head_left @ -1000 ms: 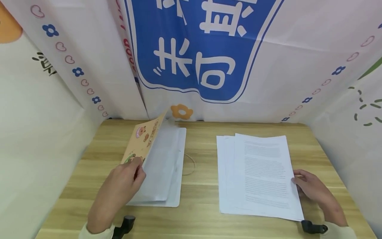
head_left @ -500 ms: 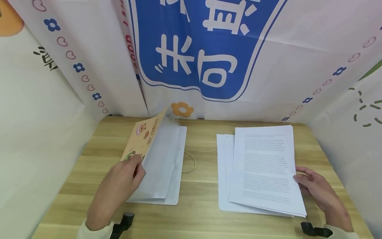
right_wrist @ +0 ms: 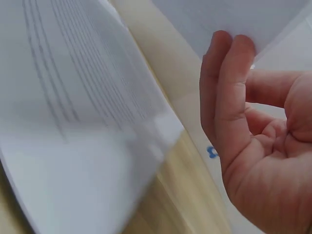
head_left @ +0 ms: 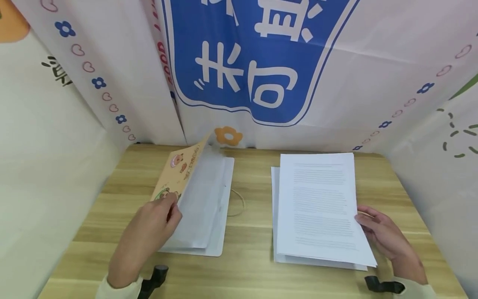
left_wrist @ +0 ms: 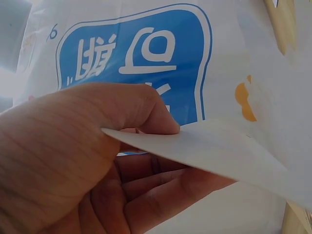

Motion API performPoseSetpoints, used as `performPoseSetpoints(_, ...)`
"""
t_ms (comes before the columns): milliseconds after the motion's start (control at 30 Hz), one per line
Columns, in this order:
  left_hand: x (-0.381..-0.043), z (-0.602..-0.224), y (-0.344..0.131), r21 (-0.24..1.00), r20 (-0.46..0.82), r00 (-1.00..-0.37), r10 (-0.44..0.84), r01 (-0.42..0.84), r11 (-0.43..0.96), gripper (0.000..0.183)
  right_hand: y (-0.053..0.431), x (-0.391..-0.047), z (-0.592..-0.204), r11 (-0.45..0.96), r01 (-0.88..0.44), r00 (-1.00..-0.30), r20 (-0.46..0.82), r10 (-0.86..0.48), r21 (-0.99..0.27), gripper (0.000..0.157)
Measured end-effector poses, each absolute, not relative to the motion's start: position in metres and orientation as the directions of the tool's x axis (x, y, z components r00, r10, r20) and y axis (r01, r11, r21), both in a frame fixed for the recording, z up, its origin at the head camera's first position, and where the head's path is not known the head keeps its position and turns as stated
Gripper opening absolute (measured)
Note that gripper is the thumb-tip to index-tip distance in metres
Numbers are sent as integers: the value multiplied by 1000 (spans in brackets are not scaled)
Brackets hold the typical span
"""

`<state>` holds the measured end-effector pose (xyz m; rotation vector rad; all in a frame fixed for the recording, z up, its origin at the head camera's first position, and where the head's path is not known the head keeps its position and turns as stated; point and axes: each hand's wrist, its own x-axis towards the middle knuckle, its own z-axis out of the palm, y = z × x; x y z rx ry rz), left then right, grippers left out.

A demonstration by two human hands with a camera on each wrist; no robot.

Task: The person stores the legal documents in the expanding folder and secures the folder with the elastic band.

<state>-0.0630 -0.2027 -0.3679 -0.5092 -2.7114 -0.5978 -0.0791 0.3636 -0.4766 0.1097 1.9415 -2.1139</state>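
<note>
On the left of the table, my left hand pinches the raised tan cover of a folder printed with cartoon bears. Its white inside shows to the right. In the left wrist view, the thumb lies on one face of the cover and fingers are behind it. My right hand holds the right edge of the top printed sheets, which overlap other white pages below. The right wrist view shows the fingertips against a lifted sheet, above printed paper.
A thin beige cord loop sticks out at the folder's right side. Wood-grain tabletop separates the folder from the papers. A white cloth with a blue sign hangs behind the table, and pale cloth walls flank it.
My right hand lifted the top sheets slightly away and rightward, then brought them left over the pages beneath, covering more of them. My left hand and the folder cover stayed in place.
</note>
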Motion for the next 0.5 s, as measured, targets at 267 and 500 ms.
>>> performPoseSetpoints(267,-66,-370,-199,345,364,-887,283,411,844,20,337,-85,-479,-91,270,-953,-253,-164,-958,24)
performPoseSetpoints(500,-61,-367,-201,343,342,-903,261,379,859,17,306,-97,-483,-1,289,-941,-284,-182,-957,41)
